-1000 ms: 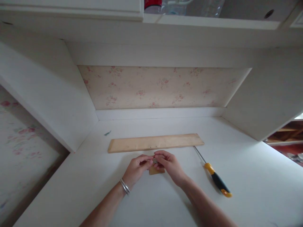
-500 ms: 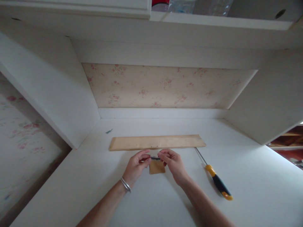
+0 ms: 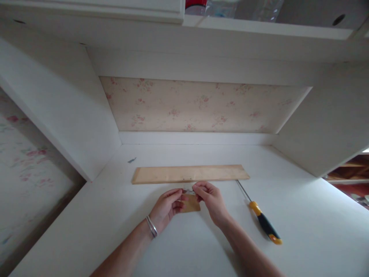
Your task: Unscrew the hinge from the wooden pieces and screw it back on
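Observation:
A small tan wooden block [image 3: 190, 204] lies on the white desk [image 3: 302, 215] between my hands. My left hand [image 3: 167, 206] grips the block's left edge with its fingers. Pinched in the fingertips of my right hand [image 3: 209, 198] is a small metal screw [image 3: 188, 191], held over the block's top edge. Just behind them a long wooden strip [image 3: 190, 173] lies flat and crosswise. A silver bracelet sits on my left wrist.
A screwdriver [image 3: 261, 219] with a yellow and black handle lies to the right, its shaft pointing at the strip's right end. White side panels and a floral back wall [image 3: 198, 105] enclose the desk. A shelf overhead carries bottles [image 3: 225, 5].
My left hand let go of the screw and dropped onto the block's left edge. My right hand kept the screw, holding it just over the block.

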`<action>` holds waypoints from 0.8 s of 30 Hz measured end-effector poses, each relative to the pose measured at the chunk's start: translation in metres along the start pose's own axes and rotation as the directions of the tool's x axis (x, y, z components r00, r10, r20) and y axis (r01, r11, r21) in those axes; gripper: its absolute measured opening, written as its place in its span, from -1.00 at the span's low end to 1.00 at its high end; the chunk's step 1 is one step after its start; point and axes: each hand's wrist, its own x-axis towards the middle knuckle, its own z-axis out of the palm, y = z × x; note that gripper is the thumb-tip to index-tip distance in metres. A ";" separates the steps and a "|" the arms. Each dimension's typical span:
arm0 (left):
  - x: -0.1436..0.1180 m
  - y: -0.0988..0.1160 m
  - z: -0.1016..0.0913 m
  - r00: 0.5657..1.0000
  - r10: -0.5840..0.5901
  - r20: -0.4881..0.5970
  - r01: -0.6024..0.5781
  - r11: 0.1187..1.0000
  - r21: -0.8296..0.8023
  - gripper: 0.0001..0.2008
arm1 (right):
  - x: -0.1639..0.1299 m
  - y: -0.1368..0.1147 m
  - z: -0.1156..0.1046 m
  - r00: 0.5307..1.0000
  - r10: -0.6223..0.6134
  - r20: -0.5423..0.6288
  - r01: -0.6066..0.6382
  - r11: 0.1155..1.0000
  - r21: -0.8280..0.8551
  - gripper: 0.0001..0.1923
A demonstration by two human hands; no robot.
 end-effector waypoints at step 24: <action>0.006 -0.003 -0.010 0.989 0.149 -0.012 -0.146 0.980 0.134 -0.70 | -0.004 0.004 0.002 0.993 -0.103 0.060 0.104 0.994 -0.014 -0.78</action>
